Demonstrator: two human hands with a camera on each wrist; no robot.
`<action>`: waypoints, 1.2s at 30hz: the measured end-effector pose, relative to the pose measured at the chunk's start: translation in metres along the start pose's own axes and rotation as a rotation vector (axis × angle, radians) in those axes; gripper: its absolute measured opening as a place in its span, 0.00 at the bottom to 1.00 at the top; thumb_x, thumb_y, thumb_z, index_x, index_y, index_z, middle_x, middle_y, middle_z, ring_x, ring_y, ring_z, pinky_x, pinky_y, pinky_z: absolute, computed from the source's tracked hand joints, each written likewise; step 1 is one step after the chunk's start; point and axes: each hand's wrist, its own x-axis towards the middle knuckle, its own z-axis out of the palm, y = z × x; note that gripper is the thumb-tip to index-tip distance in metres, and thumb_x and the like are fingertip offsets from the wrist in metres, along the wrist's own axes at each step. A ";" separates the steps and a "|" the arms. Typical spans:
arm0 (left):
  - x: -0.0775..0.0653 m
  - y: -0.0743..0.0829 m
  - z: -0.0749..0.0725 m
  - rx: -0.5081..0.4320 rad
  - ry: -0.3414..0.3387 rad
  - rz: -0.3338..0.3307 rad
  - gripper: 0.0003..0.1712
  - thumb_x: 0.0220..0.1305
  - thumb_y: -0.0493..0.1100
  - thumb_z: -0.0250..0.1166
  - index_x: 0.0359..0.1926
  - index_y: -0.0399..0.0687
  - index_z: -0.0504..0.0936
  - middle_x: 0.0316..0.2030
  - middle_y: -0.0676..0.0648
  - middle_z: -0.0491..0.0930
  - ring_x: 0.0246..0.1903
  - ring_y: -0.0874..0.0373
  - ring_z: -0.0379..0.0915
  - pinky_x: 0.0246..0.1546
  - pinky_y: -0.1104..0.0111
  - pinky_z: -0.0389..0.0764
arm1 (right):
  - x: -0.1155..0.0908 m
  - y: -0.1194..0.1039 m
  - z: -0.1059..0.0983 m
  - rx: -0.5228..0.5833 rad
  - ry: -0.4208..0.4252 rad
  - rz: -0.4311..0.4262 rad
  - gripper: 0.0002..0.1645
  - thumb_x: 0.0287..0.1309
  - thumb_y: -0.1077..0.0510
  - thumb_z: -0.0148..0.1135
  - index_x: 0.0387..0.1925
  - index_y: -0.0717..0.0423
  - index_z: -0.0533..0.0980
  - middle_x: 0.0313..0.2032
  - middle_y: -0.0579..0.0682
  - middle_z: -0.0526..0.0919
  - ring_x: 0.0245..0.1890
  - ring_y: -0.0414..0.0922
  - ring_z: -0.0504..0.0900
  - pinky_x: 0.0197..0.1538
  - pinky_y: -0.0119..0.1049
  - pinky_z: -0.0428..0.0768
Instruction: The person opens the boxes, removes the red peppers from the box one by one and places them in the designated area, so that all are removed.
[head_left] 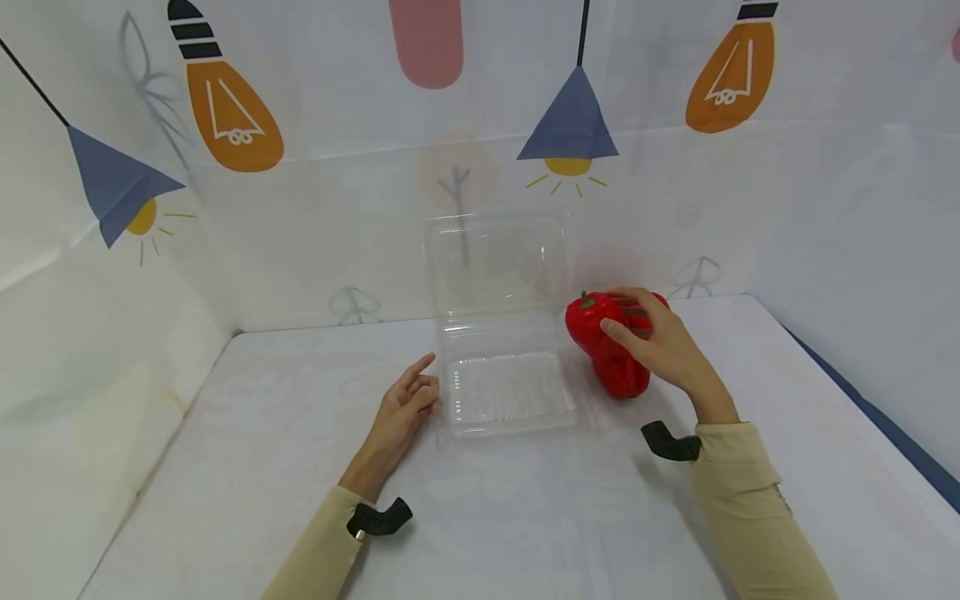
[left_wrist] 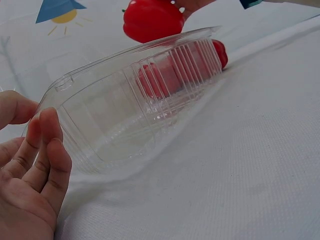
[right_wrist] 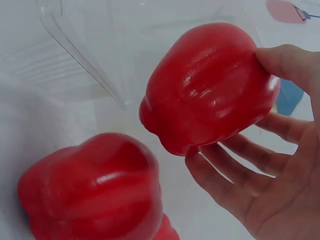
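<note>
A clear plastic clamshell box point(head_left: 510, 429) stands on the table with its lid raised toward the back. My left hand point(head_left: 405, 408) is at its left side, the thumb and bent fingers at the rim in the left wrist view. My right hand point(head_left: 660, 337) grips a red bell pepper point(right_wrist: 212, 90) with spread fingers, to the right of the box. It is raised above the other peppers; in the left wrist view it shows higher than the box rim. Beneath it lies another red bell pepper point(right_wrist: 95, 190), and part of a further red pepper point(right_wrist: 166, 230) shows behind.
The white tabletop point(head_left: 487, 517) runs up to a hanging white cloth point(head_left: 337, 233) printed with lamps and bulbs. Black bands point(head_left: 378, 518) sit at both wrists. A dark blue strip point(head_left: 885, 417) lies beyond the table's right edge.
</note>
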 end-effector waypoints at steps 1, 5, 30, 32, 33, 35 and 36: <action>0.000 0.000 0.000 0.000 0.000 0.001 0.34 0.68 0.32 0.51 0.72 0.40 0.50 0.37 0.53 0.70 0.31 0.65 0.68 0.33 0.77 0.73 | 0.000 0.000 -0.001 0.000 0.000 0.008 0.32 0.61 0.44 0.58 0.64 0.44 0.61 0.59 0.51 0.69 0.58 0.53 0.72 0.57 0.55 0.75; 0.000 0.000 0.000 0.006 -0.005 0.007 0.35 0.68 0.33 0.52 0.72 0.39 0.50 0.37 0.53 0.70 0.31 0.65 0.68 0.33 0.77 0.73 | -0.001 0.001 -0.004 0.002 0.000 0.031 0.32 0.62 0.43 0.56 0.64 0.44 0.61 0.59 0.52 0.70 0.57 0.54 0.73 0.57 0.55 0.74; 0.000 -0.002 -0.001 0.005 0.002 0.009 0.33 0.68 0.33 0.52 0.71 0.41 0.53 0.36 0.54 0.71 0.32 0.65 0.69 0.34 0.77 0.73 | -0.012 0.017 -0.039 -0.069 0.008 0.198 0.40 0.63 0.36 0.48 0.68 0.53 0.55 0.64 0.61 0.63 0.61 0.62 0.65 0.52 0.57 0.77; 0.000 -0.002 -0.001 0.009 -0.005 0.015 0.33 0.68 0.33 0.52 0.71 0.40 0.52 0.36 0.54 0.71 0.32 0.65 0.69 0.34 0.77 0.73 | -0.012 0.018 -0.040 -0.064 0.009 0.207 0.41 0.63 0.35 0.48 0.68 0.53 0.55 0.64 0.62 0.62 0.60 0.62 0.65 0.52 0.55 0.78; 0.000 -0.002 -0.002 0.008 -0.008 0.014 0.33 0.68 0.33 0.52 0.71 0.40 0.52 0.36 0.54 0.71 0.32 0.65 0.69 0.34 0.77 0.73 | -0.013 0.019 -0.041 -0.062 0.010 0.212 0.41 0.63 0.35 0.48 0.68 0.53 0.55 0.64 0.61 0.63 0.60 0.61 0.66 0.52 0.55 0.78; 0.000 -0.002 -0.002 0.007 -0.011 0.011 0.33 0.68 0.33 0.52 0.71 0.40 0.52 0.36 0.54 0.71 0.32 0.65 0.69 0.34 0.77 0.73 | -0.013 0.020 -0.042 -0.057 0.008 0.219 0.41 0.63 0.35 0.49 0.68 0.52 0.55 0.64 0.61 0.62 0.59 0.61 0.66 0.51 0.53 0.79; 0.000 -0.002 -0.001 0.009 -0.012 0.012 0.33 0.68 0.33 0.52 0.71 0.40 0.52 0.36 0.54 0.71 0.32 0.65 0.69 0.34 0.77 0.73 | -0.013 0.021 -0.042 -0.055 0.004 0.220 0.41 0.63 0.35 0.49 0.69 0.53 0.55 0.64 0.62 0.62 0.59 0.61 0.66 0.50 0.53 0.80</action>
